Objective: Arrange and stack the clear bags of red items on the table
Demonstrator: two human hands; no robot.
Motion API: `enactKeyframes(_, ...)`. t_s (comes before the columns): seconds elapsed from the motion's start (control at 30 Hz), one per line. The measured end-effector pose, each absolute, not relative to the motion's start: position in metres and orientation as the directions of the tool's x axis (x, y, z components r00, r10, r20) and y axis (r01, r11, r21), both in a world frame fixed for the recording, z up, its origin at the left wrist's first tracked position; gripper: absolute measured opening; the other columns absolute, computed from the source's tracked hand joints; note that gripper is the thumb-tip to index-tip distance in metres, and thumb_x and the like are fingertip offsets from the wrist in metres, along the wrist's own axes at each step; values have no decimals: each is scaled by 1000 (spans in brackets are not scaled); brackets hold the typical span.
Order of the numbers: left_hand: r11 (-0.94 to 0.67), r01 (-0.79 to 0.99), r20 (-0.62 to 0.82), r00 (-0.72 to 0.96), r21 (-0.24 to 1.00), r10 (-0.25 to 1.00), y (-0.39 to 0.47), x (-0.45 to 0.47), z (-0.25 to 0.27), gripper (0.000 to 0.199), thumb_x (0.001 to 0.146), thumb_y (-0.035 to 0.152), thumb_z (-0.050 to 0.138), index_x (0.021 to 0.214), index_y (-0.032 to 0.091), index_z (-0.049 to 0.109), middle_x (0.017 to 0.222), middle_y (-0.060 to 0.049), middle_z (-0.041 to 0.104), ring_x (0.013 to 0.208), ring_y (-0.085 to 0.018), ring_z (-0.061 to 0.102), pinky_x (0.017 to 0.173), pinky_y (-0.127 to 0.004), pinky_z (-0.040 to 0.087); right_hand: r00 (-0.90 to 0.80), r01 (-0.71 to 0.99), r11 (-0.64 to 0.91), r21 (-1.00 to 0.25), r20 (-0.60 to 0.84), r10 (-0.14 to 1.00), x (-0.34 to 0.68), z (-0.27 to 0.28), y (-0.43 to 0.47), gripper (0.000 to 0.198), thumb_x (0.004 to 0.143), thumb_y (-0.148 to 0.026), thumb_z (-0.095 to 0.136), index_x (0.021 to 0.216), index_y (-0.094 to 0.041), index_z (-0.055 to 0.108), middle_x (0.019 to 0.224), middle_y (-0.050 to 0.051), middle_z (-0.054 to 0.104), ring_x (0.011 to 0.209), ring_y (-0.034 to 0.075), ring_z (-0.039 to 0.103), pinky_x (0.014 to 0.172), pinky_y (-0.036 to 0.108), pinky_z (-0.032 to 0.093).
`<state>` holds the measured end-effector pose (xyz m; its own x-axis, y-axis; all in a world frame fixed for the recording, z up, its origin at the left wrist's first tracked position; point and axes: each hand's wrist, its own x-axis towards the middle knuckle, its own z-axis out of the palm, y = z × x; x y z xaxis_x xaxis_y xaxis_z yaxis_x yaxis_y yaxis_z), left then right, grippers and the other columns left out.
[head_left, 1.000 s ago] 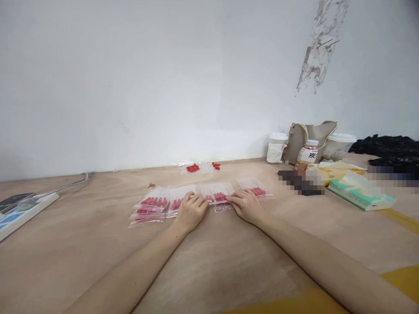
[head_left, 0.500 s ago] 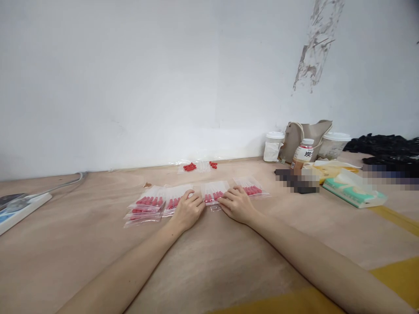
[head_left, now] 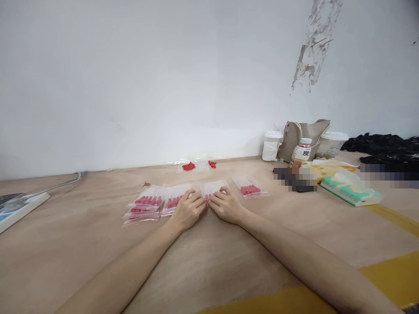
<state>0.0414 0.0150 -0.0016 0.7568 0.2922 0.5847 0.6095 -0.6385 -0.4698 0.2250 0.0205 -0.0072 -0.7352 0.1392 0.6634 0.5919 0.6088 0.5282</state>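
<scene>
Both hands rest knuckles-up on one clear zip bag of red pieces [head_left: 214,190] lying flat on the wooden table [head_left: 229,261]; the left hand [head_left: 188,209] and right hand [head_left: 225,207] have fingers curled, fingertips pinching its near edge. Pressing evenly along that edge while keeping the bag flat would likely serve best, clear of the stacked bags [head_left: 147,207] at left and the single bag [head_left: 249,188] at right.

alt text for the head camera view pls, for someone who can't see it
Two bare hands, left hand and right hand, meet on a small clear bag of red pieces lying on a wooden table. More such bags lie to the left and one to the right; cups, a bottle and a beige bag stand by the white wall.
</scene>
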Motion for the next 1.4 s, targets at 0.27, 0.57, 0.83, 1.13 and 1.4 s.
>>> enactKeyframes(0.27, -685, 613, 628, 723, -394, 287, 12, 45, -1, 25, 85, 10, 39, 72, 20, 58, 68, 2, 61, 74, -11, 54, 92, -36, 32, -733, 606, 597, 526, 661, 160, 244, -7, 14, 24, 87, -12, 36, 79, -19, 57, 77, 2, 60, 72, 13, 46, 78, 33, 27)
enactKeyframes(0.57, -672, 627, 624, 720, -395, 304, 12, 43, -2, 26, 82, 8, 38, 66, 20, 56, 62, 2, 57, 68, -11, 53, 92, -37, 32, -678, 697, 540, 472, 677, 284, 281, -7, 19, 26, 88, -13, 34, 79, -20, 58, 70, 1, 58, 68, 12, 46, 81, 32, 26)
enactKeyframes(0.83, -646, 642, 622, 717, -412, 315, 8, 40, 0, 24, 80, 7, 40, 65, 20, 55, 62, 2, 56, 69, -12, 51, 92, -38, 32, -621, 752, 492, 439, 723, 303, 278, -15, 30, 28, 88, -21, 38, 65, -18, 54, 61, 0, 54, 64, 11, 45, 83, 33, 26)
enactKeyframes(1.13, -628, 716, 579, 662, -303, 476, -4, 30, 14, 15, 78, 20, 46, 67, 19, 56, 67, -2, 57, 73, -17, 52, 92, -43, 30, -386, 832, 553, -30, 685, 618, 324, 0, 42, 29, 79, -46, 51, 71, -20, 60, 75, 4, 62, 77, 16, 52, 83, 36, 29)
enactKeyframes(1.4, -669, 710, 429, 686, -218, 588, -4, 45, 15, 47, 85, 46, 38, 127, 26, 36, 123, -5, 48, 113, -23, 41, 100, -46, 18, -473, 778, 542, -317, 273, 838, 372, -5, 56, 68, 61, -60, 61, 118, -26, 52, 128, 10, 44, 118, 29, 38, 96, 44, 31)
